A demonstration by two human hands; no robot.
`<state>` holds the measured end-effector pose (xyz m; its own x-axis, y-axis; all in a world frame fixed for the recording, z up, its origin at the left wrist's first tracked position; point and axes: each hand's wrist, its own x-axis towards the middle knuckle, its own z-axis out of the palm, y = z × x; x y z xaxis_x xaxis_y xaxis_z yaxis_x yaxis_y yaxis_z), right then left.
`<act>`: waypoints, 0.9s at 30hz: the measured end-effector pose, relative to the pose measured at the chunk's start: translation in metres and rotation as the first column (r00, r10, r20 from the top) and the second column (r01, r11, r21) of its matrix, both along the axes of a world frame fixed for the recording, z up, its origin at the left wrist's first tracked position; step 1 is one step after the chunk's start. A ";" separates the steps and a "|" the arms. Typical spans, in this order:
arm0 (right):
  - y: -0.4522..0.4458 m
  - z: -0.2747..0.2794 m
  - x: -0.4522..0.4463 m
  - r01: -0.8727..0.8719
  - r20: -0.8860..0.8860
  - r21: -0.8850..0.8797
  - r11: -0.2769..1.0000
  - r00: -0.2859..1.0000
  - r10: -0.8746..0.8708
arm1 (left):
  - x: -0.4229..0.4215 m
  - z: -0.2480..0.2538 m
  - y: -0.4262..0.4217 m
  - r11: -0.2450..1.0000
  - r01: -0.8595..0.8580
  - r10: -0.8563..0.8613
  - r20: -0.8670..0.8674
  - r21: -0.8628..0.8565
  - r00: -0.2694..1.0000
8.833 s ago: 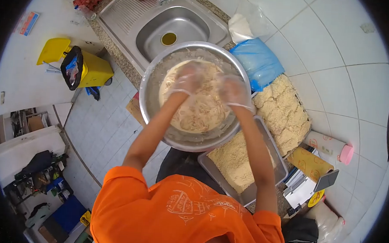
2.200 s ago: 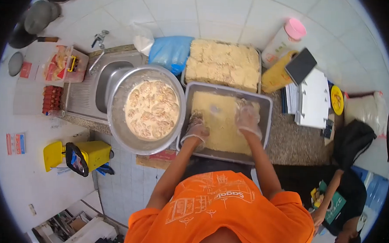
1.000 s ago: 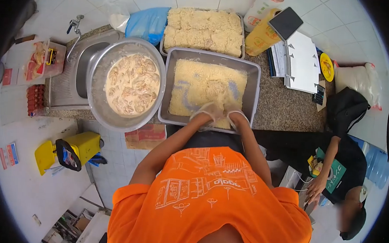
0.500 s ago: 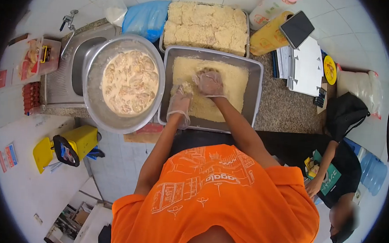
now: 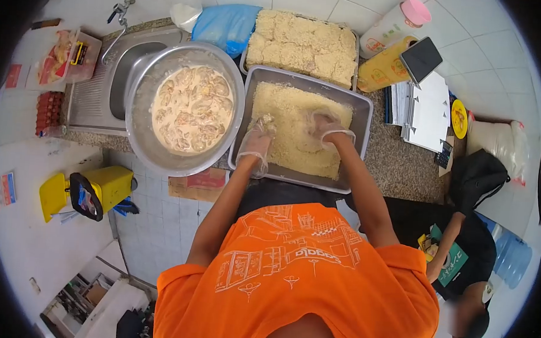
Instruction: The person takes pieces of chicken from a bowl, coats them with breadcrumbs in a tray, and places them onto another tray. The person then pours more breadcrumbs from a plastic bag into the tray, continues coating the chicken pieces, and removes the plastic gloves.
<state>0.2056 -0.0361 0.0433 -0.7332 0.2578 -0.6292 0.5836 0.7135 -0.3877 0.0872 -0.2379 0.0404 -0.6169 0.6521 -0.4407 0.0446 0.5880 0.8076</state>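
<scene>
A grey plastic tub [image 5: 360,137] holds a bed of pale breadcrumbs [image 5: 301,158]. My left hand [image 5: 257,141], in a clear plastic glove, is over the left side of the crumbs. Its fingers are curled together and thickly coated, and what lies in them cannot be made out. Farther right, my gloved right hand [image 5: 328,126] reaches into the crumbs, with its fingertips hidden. Left of the tub stands a wide metal bowl [image 5: 140,133] with raw chicken pieces [image 5: 191,108] in a creamy batter.
Behind the tub is a tray of crumb-coated pieces [image 5: 306,44] beside a blue plastic bag [image 5: 222,25]. A sink [image 5: 120,81] lies left of the bowl. Rightward are a yellow container with a phone [image 5: 421,59] and white papers [image 5: 427,112]. Another person [image 5: 469,244] is at the right.
My right hand has moved right through the crumbs, away from my left hand, which stays at the tub's left side. The whole view has shifted slightly.
</scene>
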 end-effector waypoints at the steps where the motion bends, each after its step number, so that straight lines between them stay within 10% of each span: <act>1: -0.004 0.012 0.006 -0.083 0.097 0.076 0.994 0.992 0.075 | -0.001 0.006 0.001 0.999 -0.030 0.028 0.031 0.044 0.999; 3: -0.007 0.014 0.014 -0.167 0.190 0.146 0.975 0.972 0.138 | -0.005 -0.020 -0.001 0.999 0.043 -0.044 -0.043 -0.018 0.998; 7: -0.013 0.019 0.054 -0.013 -0.291 0.067 0.998 0.956 0.032 | -0.002 0.001 0.008 0.837 0.373 -0.493 -0.257 -0.401 0.831; 17: 0.068 0.111 -0.016 0.252 -0.394 -0.109 0.961 0.877 -0.275 | -0.009 -0.118 0.029 0.864 0.392 -0.478 -0.759 -0.315 0.442; 19: 0.114 0.106 -0.051 0.228 -0.486 -0.256 0.939 0.810 -0.329 | -0.004 -0.008 0.043 0.965 0.250 -0.260 -0.378 -0.077 0.888; 24: 0.249 0.032 -0.162 0.091 -0.142 0.134 0.987 0.987 -0.072 | -0.001 -0.018 0.041 0.980 0.186 -0.198 -0.334 -0.068 0.922; 27: 0.271 -0.019 -0.183 0.068 -0.283 0.264 0.962 0.959 0.010 | 0.002 -0.038 0.030 0.960 0.207 -0.257 -0.300 -0.189 0.919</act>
